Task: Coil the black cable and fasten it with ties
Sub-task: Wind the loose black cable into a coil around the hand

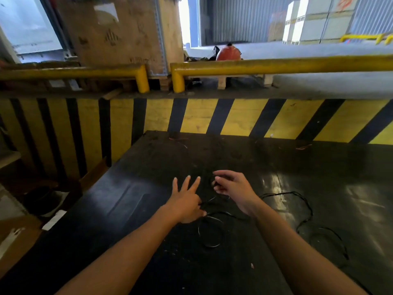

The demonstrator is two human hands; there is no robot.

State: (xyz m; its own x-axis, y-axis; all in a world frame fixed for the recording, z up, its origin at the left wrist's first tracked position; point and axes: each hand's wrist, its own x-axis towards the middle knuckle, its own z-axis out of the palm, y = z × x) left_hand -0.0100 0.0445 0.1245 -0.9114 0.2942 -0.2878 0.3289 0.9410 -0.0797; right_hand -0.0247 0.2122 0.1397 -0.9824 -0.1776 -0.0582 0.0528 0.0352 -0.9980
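Note:
A thin black cable (306, 206) lies in loose loops on the black table (131, 201), trailing to the right and toward me. My left hand (187, 201) pinches a strand of it between thumb and forefinger, with the other three fingers spread out. My right hand (231, 186) is just to the right and a little further away, its fingertips closed on a small dark loop of the cable. A small loop of the cable (210, 233) rests below my left hand. No ties can be made out.
A yellow and black striped wall (240, 118) rises behind the table. Yellow guard rails (276, 64) run above it, with a wooden crate (119, 33) behind. Cardboard (19, 237) lies on the floor at the left.

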